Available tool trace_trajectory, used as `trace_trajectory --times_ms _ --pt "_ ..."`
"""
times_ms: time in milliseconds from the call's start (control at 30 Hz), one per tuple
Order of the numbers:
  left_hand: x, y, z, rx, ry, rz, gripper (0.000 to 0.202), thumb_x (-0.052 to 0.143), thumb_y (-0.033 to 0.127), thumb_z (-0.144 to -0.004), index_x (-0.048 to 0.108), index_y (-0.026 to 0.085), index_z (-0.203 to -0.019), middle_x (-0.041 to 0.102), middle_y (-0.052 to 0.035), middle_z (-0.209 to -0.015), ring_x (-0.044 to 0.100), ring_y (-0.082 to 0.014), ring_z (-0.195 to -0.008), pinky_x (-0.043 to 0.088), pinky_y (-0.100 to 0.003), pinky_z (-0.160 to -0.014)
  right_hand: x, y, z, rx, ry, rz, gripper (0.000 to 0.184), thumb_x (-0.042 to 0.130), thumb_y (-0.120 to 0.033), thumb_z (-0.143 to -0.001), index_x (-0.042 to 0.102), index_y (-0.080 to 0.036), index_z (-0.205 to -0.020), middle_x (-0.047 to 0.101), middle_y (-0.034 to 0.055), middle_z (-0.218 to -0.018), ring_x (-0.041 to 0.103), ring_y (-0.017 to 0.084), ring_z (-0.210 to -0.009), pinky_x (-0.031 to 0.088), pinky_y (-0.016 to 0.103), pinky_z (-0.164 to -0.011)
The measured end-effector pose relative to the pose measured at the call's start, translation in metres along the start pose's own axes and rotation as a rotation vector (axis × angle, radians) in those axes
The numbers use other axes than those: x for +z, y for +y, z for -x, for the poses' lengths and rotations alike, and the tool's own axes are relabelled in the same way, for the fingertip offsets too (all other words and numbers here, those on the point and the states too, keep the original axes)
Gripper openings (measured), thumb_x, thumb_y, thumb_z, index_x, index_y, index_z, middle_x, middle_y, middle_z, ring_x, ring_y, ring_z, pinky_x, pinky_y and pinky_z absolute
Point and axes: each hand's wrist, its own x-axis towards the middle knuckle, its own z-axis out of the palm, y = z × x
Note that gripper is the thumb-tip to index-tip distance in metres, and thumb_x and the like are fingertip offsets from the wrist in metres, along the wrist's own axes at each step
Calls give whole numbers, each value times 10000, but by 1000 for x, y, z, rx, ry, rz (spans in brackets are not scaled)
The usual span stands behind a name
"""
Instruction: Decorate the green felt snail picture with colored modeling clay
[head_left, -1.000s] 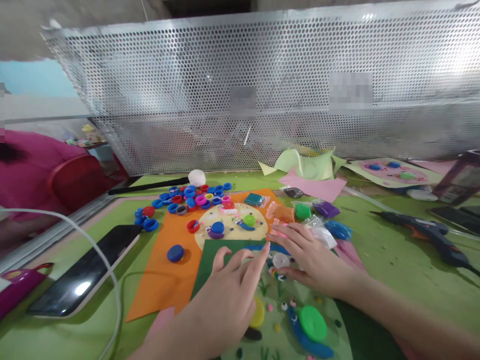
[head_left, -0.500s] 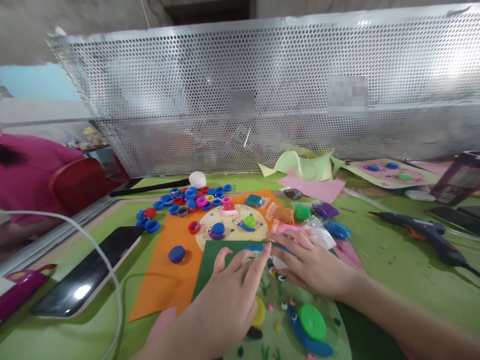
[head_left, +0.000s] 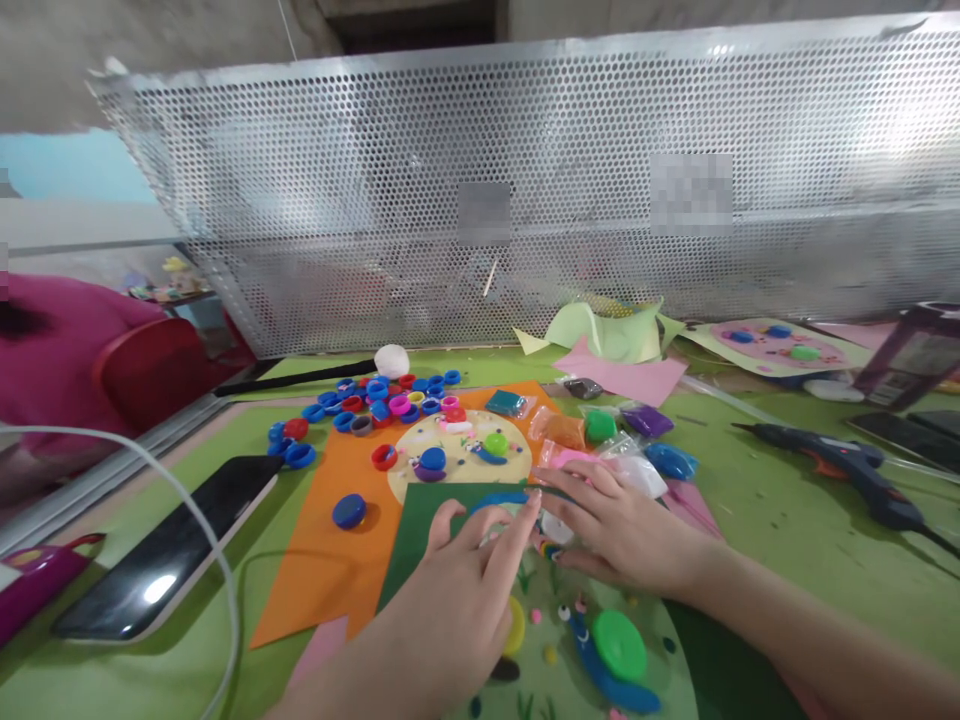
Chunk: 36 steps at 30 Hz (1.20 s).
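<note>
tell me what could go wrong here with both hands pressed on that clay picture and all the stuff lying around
The left hand lies over the yellow clay disc and could flatten or smear it. The right hand sits close to the green-shelled snail, so a slip might dent it. The loose bottle caps could get knocked off the orange sheet.

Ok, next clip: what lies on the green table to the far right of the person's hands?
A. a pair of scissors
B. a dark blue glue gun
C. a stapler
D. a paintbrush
B: a dark blue glue gun with an orange trigger lies on the green table, well right of the right hand, and neither hand touches it.
</note>
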Motion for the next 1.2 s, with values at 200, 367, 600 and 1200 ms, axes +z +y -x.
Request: trace_trajectory --times_ms 200,367,600,1200 --pt "-3 1 -1 63 -28 14 667 290 33 -767 83 76 -1399 538 -181 -1234 449 -363 -1153 326 -649 -865 0 0 1 42 -37 -19 472 516 -395 -836 521 -90 -1196 541 168 -1228 473 330 -1094 457 498 -852" --pt "-3 3 -2 130 -21 56 721 290 13 -720 51 45 -1399 529 -193 -1257 486 -378 -1114 330 -680 -835 -1 1 1 72 -61 -34 518 531 -381 -827 480 -73 -1240 533 184 -1230 462 338 -1092 456 503 -844" --pt "7 -3 1 5 100 121 782 288 5 -781 -179 135 -1394 578 -129 -1217 391 -314 -1213 276 -676 -896 1 -2 -2 125 -74 -60 628 577 -435 -781 438 -65 -1269 498 196 -1258 428 350 -1114 424 519 -870" --pt "3 -5 1 3 182 54 641 312 4 -793 149 135 -1399 589 -124 -1154 462 -280 -1111 321 -570 -896 -2 0 4 274 -53 -141 489 340 -405 -903 404 -94 -1276 484 182 -1260 405 304 -1150 398 509 -911"
